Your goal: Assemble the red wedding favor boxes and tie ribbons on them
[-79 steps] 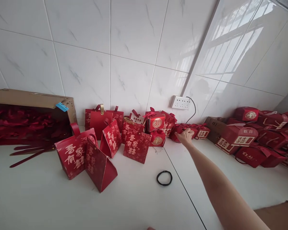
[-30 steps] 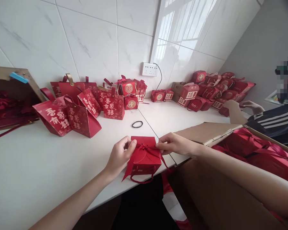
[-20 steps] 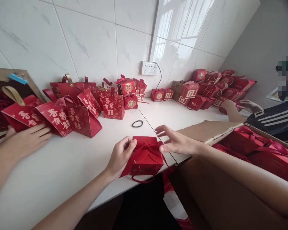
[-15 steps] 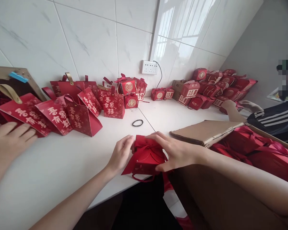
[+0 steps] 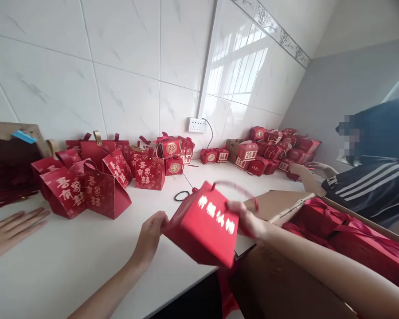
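Note:
A red gift box with gold lettering is tilted above the front of the white table. My left hand is closed at its left edge, fingers pinched there. My right hand grips the box's right side, slightly blurred. A red cord handle loops over the top of the box. Behind it a black hair tie lies on the table, partly near the box's upper left edge.
Red gift bags stand at the left, near another person's flat hand. To my right is an open cardboard box holding red boxes. Stacked red boxes sit farther back, beside a co-worker. A power strip hangs on the wall.
The gift box has been lifted and turned, so its lettered face now shows. Both my hands moved with it. At the left, the other person's hand has left the bags and lies lower.

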Motion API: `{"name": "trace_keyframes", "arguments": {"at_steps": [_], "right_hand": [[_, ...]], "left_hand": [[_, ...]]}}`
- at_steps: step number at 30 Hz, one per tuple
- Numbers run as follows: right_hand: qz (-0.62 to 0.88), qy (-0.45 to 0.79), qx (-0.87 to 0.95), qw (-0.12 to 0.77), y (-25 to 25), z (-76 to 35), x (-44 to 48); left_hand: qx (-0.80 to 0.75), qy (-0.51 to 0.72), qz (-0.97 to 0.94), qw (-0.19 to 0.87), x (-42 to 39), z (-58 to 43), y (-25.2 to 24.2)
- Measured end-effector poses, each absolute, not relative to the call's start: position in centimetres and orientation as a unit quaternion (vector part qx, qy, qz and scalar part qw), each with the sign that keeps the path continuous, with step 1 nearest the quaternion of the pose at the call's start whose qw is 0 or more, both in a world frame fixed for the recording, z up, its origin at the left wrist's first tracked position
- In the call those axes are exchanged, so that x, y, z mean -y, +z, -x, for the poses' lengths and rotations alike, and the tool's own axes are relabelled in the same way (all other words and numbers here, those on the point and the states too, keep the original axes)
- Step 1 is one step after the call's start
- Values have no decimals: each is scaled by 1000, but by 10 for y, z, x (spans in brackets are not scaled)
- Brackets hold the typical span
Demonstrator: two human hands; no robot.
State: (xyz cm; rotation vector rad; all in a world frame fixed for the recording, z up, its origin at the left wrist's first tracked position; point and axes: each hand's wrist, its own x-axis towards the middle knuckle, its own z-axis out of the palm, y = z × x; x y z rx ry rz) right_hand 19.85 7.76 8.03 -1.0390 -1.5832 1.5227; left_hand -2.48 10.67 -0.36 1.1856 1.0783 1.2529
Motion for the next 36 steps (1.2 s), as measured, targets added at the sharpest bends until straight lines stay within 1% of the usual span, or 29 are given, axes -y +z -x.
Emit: {"name": "trace_keyframes", "arguments": {"at_steps": [3,5,6,8,12,18,21,24,26,28,30,33,36], "right_hand": [[399,282,808,329,78,-195,-73],[373,96,870,309,77,-194,-72],[362,33,880,307,77,-194,-72],[356,-26,884,303,75,-194,-74],[370,-8,880,298,71,-193,-75],[379,33,881,280,70,-197,-80],[478,97,828,276,73,-206,-103],[589,168,733,297,80,-214,-145],[642,190,681,296,87,-216,-179],[680,179,649,291,93,-213,-212],[706,148,627,294,97,-209,-243],[741,107,591,301,94,-202,-282],[759,87,568,308,81,-190,-313]], "left_hand": [[-428,552,-530,481,-106,30,3],[-408,568,-565,438,-103,33,8],[-406,569,-582,416,-101,34,11],[-410,554,-617,379,-94,33,16],[-392,498,-685,359,-78,23,25],[-356,475,-718,363,-77,20,16],[-374,452,-719,372,-79,19,5],[-392,398,-738,377,-78,13,-5],[-379,359,-761,385,-78,9,-12],[-360,326,-787,381,-80,6,-19],[-342,318,-812,349,-82,2,-29],[-328,348,-827,297,-85,-3,-44],[-338,382,-810,291,-88,3,-49]]}}
